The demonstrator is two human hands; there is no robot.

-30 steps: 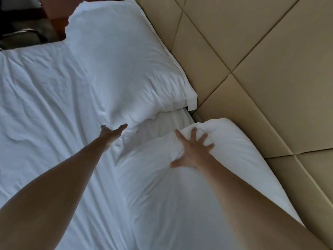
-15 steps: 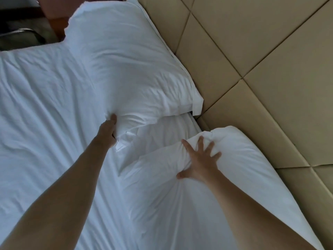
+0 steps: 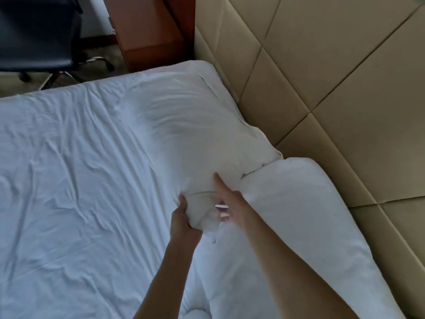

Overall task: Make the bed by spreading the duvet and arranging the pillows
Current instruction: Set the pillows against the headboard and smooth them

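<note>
Right hand (image 3: 226, 199) has left the near pillow (image 3: 299, 203), fingers extended; left hand (image 3: 184, 223) now grips the far pillow (image 3: 195, 134) corner.

No readable text, label or number shows anywhere.

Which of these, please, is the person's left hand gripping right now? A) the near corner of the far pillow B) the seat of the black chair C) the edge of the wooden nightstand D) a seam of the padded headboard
A: the left hand has its fingers curled round the bunched near corner of the far pillow, while the nightstand, chair and headboard go untouched.
</note>
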